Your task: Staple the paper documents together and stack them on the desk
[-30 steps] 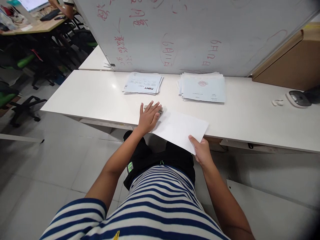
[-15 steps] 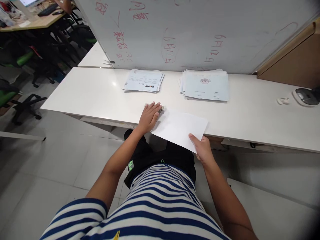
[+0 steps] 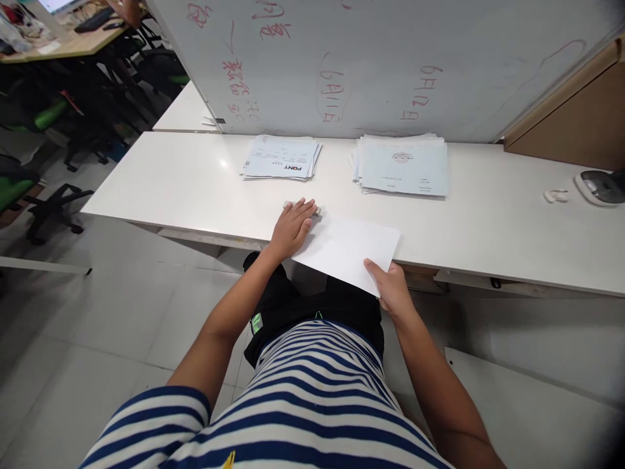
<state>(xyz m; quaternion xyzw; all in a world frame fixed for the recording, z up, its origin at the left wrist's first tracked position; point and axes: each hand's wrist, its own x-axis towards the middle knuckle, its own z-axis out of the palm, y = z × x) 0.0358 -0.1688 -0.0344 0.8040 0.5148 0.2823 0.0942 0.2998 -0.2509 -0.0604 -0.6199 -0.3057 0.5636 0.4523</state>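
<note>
Head view, looking down at a white desk [image 3: 195, 189]: the right hand [image 3: 393, 290] grips the near right corner of a blank white paper [image 3: 346, 247], thumb on top and fingers beneath; the paper reaches over the near edge of the desk, its left end beside the left hand [image 3: 291, 229]. The left hand is open, palm down with fingers extended, over a small pale object [image 3: 318, 212] that it mostly hides. Beyond the hands lie two stacks, the left paper stack [image 3: 280, 158] topped by a sheet marked PONY, the right paper stack [image 3: 403, 166] by a pale blue sheet with a round red mark. A whiteboard [image 3: 381, 39] with red writing stands behind them; a brown cardboard box [image 3: 576, 120] stands at the far right
</note>
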